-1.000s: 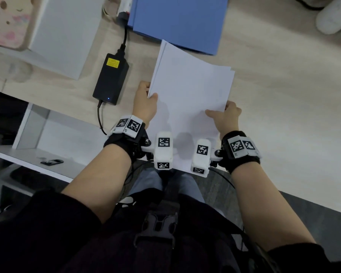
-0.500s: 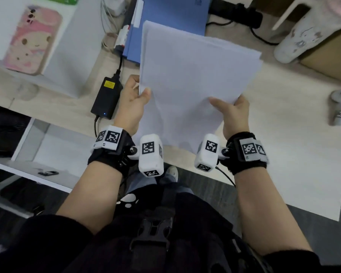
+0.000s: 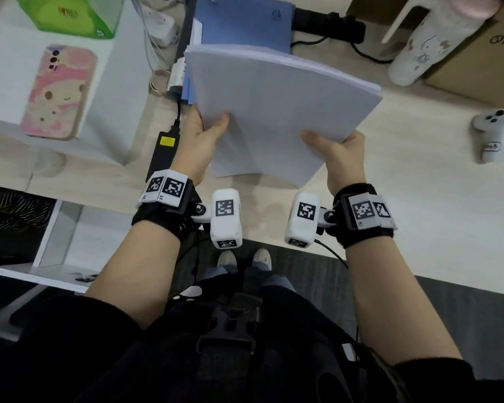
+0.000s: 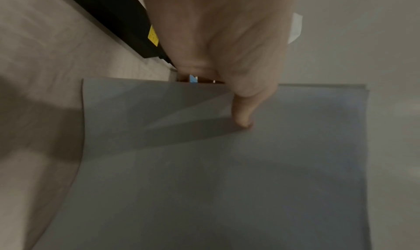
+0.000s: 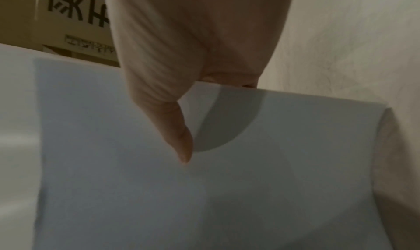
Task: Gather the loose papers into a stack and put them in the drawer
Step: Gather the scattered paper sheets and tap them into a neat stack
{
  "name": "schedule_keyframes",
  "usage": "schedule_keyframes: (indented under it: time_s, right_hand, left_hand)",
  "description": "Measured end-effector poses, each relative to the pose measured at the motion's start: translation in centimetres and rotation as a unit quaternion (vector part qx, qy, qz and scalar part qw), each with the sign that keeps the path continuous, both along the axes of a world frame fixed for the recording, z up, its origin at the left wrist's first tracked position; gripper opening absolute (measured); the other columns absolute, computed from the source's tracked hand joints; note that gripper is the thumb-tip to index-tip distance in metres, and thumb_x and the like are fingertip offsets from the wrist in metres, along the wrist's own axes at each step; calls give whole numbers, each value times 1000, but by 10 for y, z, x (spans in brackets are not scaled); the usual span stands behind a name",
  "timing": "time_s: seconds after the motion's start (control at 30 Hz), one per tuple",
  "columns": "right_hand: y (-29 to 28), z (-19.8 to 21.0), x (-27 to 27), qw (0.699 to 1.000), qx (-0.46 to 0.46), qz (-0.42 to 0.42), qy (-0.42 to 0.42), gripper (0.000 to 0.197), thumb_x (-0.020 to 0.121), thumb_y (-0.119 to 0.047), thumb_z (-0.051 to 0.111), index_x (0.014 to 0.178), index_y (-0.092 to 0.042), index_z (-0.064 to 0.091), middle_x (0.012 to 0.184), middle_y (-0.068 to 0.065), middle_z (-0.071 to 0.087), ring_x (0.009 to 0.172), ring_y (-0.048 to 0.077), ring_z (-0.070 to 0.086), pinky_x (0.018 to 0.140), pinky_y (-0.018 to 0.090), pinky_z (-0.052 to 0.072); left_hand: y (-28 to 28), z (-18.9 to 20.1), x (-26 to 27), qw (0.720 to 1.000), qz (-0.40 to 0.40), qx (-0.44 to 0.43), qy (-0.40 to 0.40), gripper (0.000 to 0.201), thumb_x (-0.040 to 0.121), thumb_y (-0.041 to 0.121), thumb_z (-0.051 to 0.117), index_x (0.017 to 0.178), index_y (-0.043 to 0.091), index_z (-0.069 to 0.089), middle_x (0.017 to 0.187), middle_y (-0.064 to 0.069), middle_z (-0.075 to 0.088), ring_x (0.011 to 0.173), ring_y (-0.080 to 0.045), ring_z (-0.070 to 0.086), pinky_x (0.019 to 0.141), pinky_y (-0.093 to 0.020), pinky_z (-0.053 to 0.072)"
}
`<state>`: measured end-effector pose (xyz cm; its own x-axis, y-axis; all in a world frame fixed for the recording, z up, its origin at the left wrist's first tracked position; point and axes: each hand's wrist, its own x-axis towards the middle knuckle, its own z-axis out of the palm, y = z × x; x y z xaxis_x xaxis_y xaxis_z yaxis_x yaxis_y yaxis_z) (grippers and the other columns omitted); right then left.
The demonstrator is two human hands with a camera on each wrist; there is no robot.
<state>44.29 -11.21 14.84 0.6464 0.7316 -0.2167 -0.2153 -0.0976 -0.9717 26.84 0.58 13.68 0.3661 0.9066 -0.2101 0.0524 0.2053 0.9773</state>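
Observation:
A stack of white paper [image 3: 274,112] is held up above the desk [image 3: 419,199], bowed slightly. My left hand [image 3: 204,132] grips its left edge, thumb on top and fingers hidden beneath. My right hand [image 3: 338,149] grips the right edge the same way. In the left wrist view the thumb [image 4: 243,113] presses on the paper stack [image 4: 227,164]. The right wrist view shows my thumb [image 5: 179,142] lying over the top sheet of the stack [image 5: 227,182]. An open white drawer [image 3: 64,245] hangs below the desk's front edge at the left, with a small dark object [image 3: 85,277] in it.
A black power adapter [image 3: 163,152] lies beside my left wrist. Behind the stack is a blue folder [image 3: 245,21]. A white box [image 3: 114,82] carries a pink phone [image 3: 58,91] and a green tissue box [image 3: 70,13]. A white bottle [image 3: 431,39], a cardboard box [image 3: 483,59] and a grey controller [image 3: 492,135] stand at the right.
Both hands have lifted the paper stack off the desk and raised it, its far edge now over the blue folder. The head view has tilted up to show more of the desk's back.

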Motion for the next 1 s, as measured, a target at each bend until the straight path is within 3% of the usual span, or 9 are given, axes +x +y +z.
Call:
schedule_keyframes:
  time_s: [0.13,0.2,0.3,0.5,0.67,0.77,0.9,0.97,1.0]
  right_hand:
    - [5,14,0,999,23,-10,-28,17,63,-1,75,75,-11,70,68,-8,71,69,13,65,68,26,53]
    - [3,17,1,999,37,-17,-31,18,64,1,75,77,-9,69,70,-7,71,70,14,65,69,27,53]
    - [-1,13,-1,999,31,-21,-34,19,63,3,74,78,-8,69,70,-7,71,70,13,65,67,26,53]
    - [-6,0,-5,999,-28,8,-39,29,65,9,75,78,-16,67,73,-10,70,70,7,65,67,21,52]
    - [-6,-6,-11,999,-28,-8,-22,33,66,11,74,75,-20,66,70,-12,71,71,5,66,68,22,54]
    - [-8,-11,-13,999,-35,-17,-25,33,67,9,74,76,-21,66,78,-8,70,74,7,65,73,24,54]
    - [-12,-22,-23,998,-47,-22,-43,34,67,2,77,85,-22,63,89,-1,66,83,10,64,77,24,54]
    - [-15,-26,-28,997,-44,-39,-46,33,69,3,76,81,-24,62,85,-4,65,78,4,63,75,22,53]
    - [-16,-26,-30,997,-43,-50,-43,32,70,5,74,76,-24,62,81,-7,65,73,1,62,74,22,52]
  left_hand:
    - [5,9,0,1000,-2,25,-19,47,89,15,53,132,1,42,128,-13,58,118,-20,57,101,-28,47]
    - [8,11,-1,999,-12,33,-30,46,88,14,54,131,2,43,126,-10,60,117,-17,58,103,-29,45]
    - [8,7,-3,999,-29,21,-24,41,88,10,57,126,1,44,115,-2,62,105,-5,61,92,-20,48]
    - [6,-7,-7,999,-43,3,8,51,81,-2,66,127,-3,42,116,-7,60,103,-8,60,86,-17,50]
    - [10,-13,-6,997,-62,6,40,44,83,-1,63,124,-3,47,114,-8,62,100,-11,61,90,-21,50]
    - [11,-18,-11,996,-72,6,51,39,84,-1,63,120,-5,51,114,-10,63,95,-9,62,84,-18,51]
    - [-2,-36,-20,992,-97,-23,71,28,87,10,62,114,0,59,100,-2,68,82,5,65,78,-13,52]
    - [-6,-41,-22,994,-81,-23,71,23,87,10,63,107,-2,63,84,10,72,71,11,64,71,-8,50]
    - [-7,-40,-23,995,-70,-14,72,21,86,8,63,104,-4,65,83,10,72,69,12,63,69,-8,49]
